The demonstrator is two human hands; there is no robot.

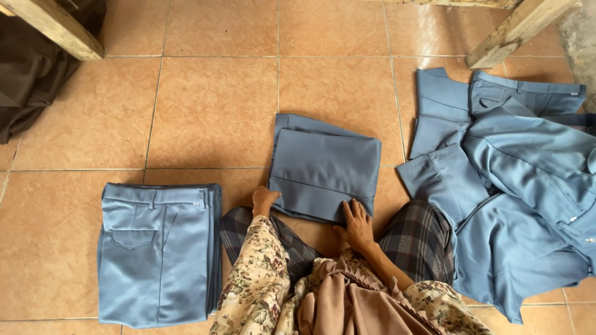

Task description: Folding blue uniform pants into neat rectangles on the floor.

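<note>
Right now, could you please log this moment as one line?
left hand: on folded trousers | right hand: flat on same | stack: left | unfolded pile: right

I note the left hand (pixel 264 200) and right hand (pixel 356 224) are bare. Long sleeves (pixel 256 273): cream floral print. Tan pleated garment (pixel 338 298) at front; dark plaid cloth (pixel 419 239) over the legs.

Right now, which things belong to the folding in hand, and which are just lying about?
In use:
- folded blue trousers, left hand at the near edge, right hand flat on top
- stack of folded blue trousers
- heap of unfolded blue trousers

Lying about:
- dark brown cloth
- wooden legs
- tiled floor
</note>
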